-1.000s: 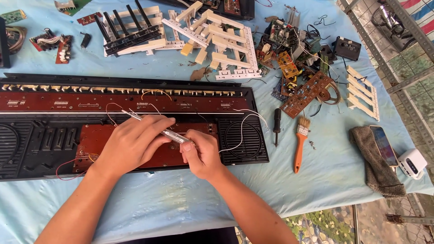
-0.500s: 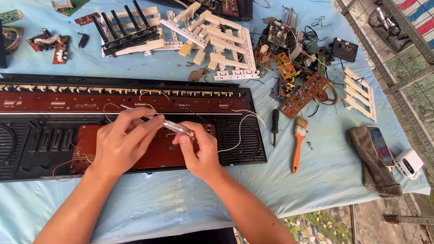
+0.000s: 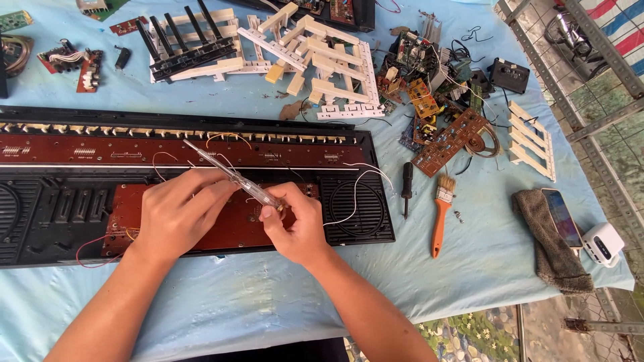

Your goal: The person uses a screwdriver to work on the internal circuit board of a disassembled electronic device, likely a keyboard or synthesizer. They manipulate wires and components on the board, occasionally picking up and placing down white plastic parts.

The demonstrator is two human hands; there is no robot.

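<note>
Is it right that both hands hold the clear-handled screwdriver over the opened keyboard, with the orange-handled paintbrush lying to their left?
Not quite. In the head view the paintbrush lies to the right of both hands, beside the keyboard. The left hand and right hand do hold the screwdriver over it.

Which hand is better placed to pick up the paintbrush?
Right. The right hand lies nearer the paintbrush, which sits to its right; the left hand is farther away, across the tester screwdriver.

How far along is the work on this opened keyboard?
Done: the keyboard is open, and keys and boards lie apart. In hand: both hands, left and right, hold a screwdriver over the brown board. Left: wires remain attached.
</note>
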